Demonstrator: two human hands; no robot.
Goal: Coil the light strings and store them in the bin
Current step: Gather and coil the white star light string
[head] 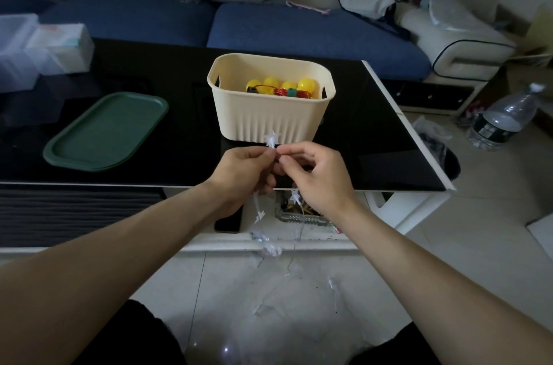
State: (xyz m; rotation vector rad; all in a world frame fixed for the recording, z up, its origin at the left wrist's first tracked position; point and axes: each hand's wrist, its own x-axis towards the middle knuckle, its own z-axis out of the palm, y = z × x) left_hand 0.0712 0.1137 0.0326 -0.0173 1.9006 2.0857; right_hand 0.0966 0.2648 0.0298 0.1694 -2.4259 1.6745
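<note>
Left hand (239, 173) and right hand (311, 173) pinching clear star-shaped light string (271, 139), before cream ribbed plastic bin (269, 119), yellow ball lights (287, 86) inside

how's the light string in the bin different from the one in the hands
The yellow-bulb string lies inside the cream bin, while the star string is pinched between the left hand and right hand. The yellow-bulb string has round yellow bulbs on red wire bundled in a coil; the star string has small clear stars and hangs loose toward the floor. Both are light strings.
</note>
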